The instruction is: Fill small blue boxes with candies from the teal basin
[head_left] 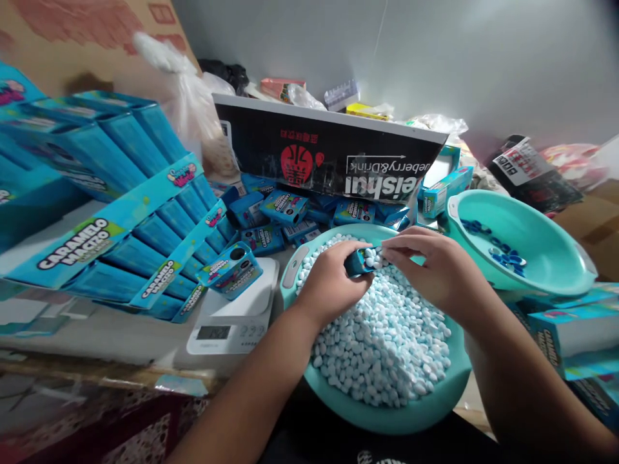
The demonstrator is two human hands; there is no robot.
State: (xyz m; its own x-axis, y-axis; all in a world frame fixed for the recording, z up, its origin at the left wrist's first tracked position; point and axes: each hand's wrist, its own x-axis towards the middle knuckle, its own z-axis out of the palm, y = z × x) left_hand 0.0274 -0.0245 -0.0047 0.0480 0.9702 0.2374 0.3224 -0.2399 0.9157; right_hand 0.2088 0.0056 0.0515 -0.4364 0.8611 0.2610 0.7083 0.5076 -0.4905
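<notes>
My left hand [326, 277] is wrapped round a small blue candy box [356, 263], tilted with its open end to the right. At that opening, the fingers of my right hand [428, 264] are pinched together over white candies. Both hands are above a turquoise basin [387, 420] heaped with small white and pale blue candies [382, 348]. Left of the basin is a white digital scale [225, 338]; its display is lit, but I cannot read the number. On the scale rests another blue candy box [235, 270], with a dark round hole in its top.
Display trays packed with blue boxes [130, 238] are stacked at the left. Behind the basin, a black carton [324, 151] holds several loose candy boxes [285, 206]. A second turquoise basin [546, 238] with small blue pieces stands at the right, above more blue cartons [575, 335].
</notes>
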